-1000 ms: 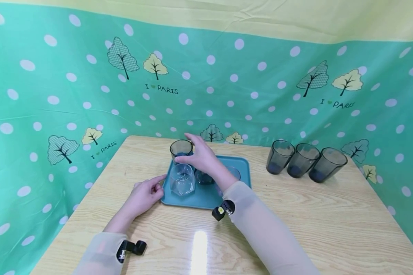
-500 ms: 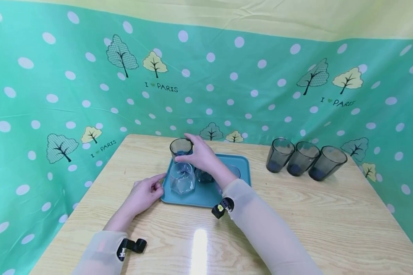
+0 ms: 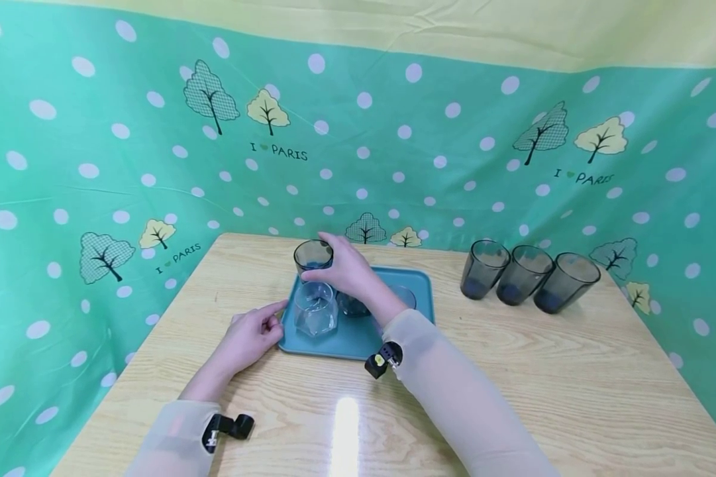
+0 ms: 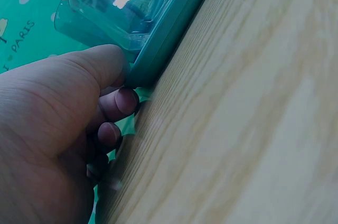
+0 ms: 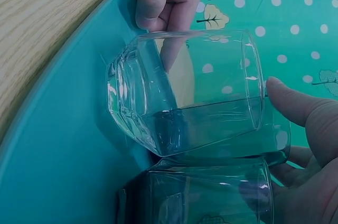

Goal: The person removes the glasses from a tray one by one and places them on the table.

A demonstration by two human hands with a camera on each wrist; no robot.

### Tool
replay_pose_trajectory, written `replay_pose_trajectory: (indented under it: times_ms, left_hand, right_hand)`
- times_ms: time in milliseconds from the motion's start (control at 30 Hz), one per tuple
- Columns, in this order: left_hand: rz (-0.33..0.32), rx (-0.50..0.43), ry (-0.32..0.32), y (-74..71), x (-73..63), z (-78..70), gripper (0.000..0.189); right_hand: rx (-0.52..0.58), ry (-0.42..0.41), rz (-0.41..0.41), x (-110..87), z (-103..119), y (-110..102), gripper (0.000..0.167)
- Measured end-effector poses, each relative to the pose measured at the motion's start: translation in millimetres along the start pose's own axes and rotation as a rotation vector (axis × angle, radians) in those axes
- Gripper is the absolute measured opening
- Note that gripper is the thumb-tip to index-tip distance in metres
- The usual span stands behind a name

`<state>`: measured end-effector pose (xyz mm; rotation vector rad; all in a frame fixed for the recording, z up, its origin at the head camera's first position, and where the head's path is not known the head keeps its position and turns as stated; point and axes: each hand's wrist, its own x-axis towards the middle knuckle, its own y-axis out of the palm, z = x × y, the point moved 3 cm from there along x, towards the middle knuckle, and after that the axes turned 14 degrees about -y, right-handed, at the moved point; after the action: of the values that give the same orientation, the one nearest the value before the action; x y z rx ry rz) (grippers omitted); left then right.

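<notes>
My right hand (image 3: 348, 271) grips a smoky dark glass (image 3: 312, 254) near its rim, at the back left corner of a blue tray (image 3: 348, 344). A clear faceted glass (image 3: 316, 318) stands upright in front of it; in the right wrist view this clear glass (image 5: 211, 71) partly covers the held one. Another dark glass (image 3: 353, 306) sits beside it under my right hand. A further clear glass (image 3: 407, 297) is mostly hidden by my right forearm. My left hand (image 3: 253, 336) holds the tray's left side near the front corner, its thumb (image 4: 113, 65) against the rim.
On the right of the wooden table (image 3: 542, 397) stand three tall dark glasses (image 3: 483, 271) in a row. A green dotted curtain (image 3: 393, 146) hangs along the back edge and both sides.
Both hands keep their places, the right on the dark glass and the left at the tray. Only the head view has shifted very slightly.
</notes>
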<state>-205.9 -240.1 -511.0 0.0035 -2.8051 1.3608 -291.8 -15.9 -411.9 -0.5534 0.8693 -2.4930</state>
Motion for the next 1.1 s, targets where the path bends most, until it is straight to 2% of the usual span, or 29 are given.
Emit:
replay_pose_trajectory:
  times_ms: [400, 1100]
  left_hand:
    - [0.007, 0.003, -0.008, 0.3, -1.7, -1.1, 0.052]
    - [0.003, -0.007, -0.014, 0.7, -0.2, 0.6, 0.052]
  right_hand:
    - [-0.002, 0.022, -0.006, -0.1, 0.8, 1.1, 0.095]
    - [-0.043, 0.013, -0.036, 1.3, -1.8, 2.4, 0.092]
